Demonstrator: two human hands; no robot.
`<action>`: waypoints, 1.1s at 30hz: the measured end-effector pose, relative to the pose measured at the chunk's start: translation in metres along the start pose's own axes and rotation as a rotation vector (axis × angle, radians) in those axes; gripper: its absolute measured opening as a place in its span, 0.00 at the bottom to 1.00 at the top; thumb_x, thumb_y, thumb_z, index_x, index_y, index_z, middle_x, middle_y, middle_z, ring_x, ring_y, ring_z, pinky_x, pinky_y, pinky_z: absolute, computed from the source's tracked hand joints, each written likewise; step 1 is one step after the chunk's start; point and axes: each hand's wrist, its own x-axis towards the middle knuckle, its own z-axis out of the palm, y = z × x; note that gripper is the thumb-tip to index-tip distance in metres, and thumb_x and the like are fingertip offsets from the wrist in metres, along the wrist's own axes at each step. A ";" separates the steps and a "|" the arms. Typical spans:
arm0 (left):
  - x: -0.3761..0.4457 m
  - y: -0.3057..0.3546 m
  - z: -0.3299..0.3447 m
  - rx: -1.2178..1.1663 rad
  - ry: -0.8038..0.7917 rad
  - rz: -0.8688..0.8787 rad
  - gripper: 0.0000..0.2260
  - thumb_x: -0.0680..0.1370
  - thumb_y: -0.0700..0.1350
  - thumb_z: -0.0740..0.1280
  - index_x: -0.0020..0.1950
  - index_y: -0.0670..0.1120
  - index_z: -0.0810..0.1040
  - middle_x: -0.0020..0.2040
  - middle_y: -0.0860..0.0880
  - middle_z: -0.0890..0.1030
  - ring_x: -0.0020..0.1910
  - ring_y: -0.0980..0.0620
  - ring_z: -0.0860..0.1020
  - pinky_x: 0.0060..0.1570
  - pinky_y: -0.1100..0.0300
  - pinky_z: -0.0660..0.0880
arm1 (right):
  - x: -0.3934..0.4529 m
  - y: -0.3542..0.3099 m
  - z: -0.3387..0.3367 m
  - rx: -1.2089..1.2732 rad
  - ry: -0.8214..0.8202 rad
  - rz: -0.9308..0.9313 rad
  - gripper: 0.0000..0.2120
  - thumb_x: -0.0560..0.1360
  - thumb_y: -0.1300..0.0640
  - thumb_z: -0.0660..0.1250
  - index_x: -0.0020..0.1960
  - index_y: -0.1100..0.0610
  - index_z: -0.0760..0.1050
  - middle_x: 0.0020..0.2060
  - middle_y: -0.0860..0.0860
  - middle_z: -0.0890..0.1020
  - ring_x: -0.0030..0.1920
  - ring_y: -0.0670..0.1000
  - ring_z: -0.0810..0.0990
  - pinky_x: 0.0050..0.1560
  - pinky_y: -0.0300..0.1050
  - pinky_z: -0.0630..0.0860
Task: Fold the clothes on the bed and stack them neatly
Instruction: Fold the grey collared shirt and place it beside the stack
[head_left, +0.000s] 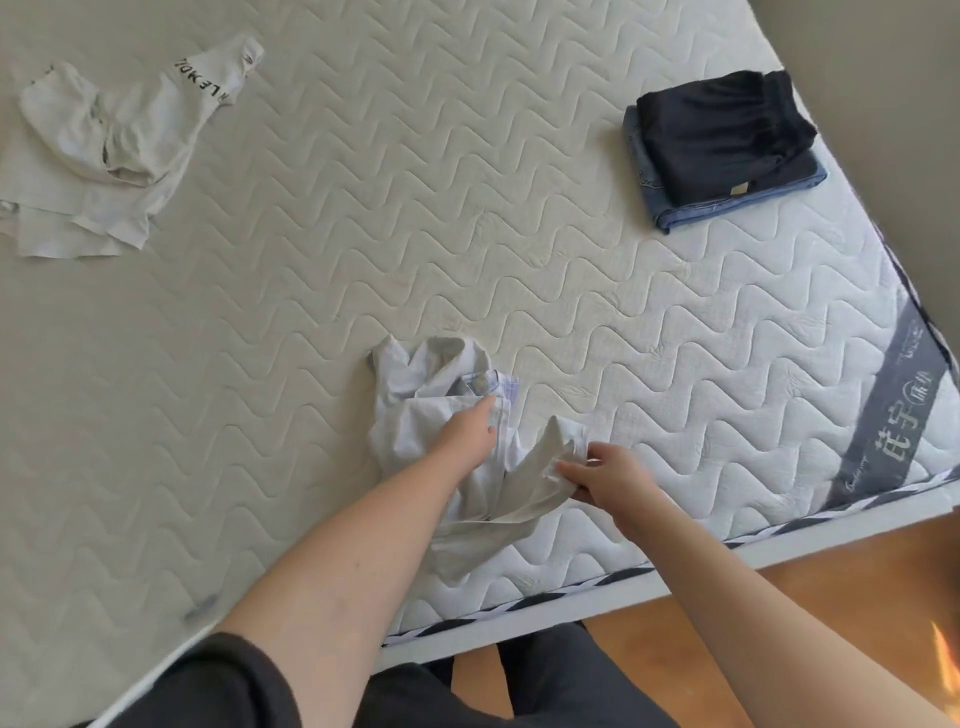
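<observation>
A crumpled pale grey shirt (410, 415) with a checked inner collar lies near the bed's front edge. My left hand (467, 431) rests on its middle, fingers curled round a fold near the collar. My right hand (602, 475) pinches a raised flap of the same shirt on its right side. A second unfolded white garment (104, 150) with black lettering lies at the far left. At the far right corner sits a stack: a folded dark navy garment (722, 135) on top of folded blue jeans (670, 213).
The quilted mattress (415, 208) fills most of the view, with a grey label band (893, 415) near its right corner. Its front edge (571, 597) runs diagonally above a wooden floor (810, 587). My legs in dark clothing stand against the bed.
</observation>
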 end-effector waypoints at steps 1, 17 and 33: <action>0.009 0.004 0.003 0.012 -0.021 0.000 0.27 0.80 0.43 0.58 0.79 0.55 0.57 0.57 0.39 0.79 0.54 0.41 0.78 0.47 0.56 0.71 | 0.002 0.000 -0.001 0.013 0.018 -0.008 0.04 0.73 0.66 0.73 0.47 0.64 0.80 0.43 0.61 0.84 0.41 0.54 0.85 0.38 0.40 0.82; 0.031 -0.013 0.014 -0.034 0.122 -0.058 0.10 0.76 0.49 0.70 0.45 0.47 0.70 0.43 0.48 0.75 0.48 0.44 0.77 0.44 0.57 0.68 | 0.026 0.018 0.002 -0.209 0.051 -0.034 0.09 0.74 0.66 0.64 0.48 0.61 0.83 0.39 0.61 0.85 0.39 0.56 0.85 0.48 0.54 0.83; -0.137 -0.135 -0.090 -0.125 0.316 0.032 0.09 0.78 0.47 0.70 0.52 0.43 0.82 0.32 0.49 0.80 0.27 0.56 0.80 0.31 0.65 0.75 | -0.057 0.009 -0.004 -0.954 0.229 -0.389 0.14 0.74 0.63 0.59 0.46 0.53 0.82 0.30 0.50 0.80 0.36 0.56 0.77 0.32 0.45 0.70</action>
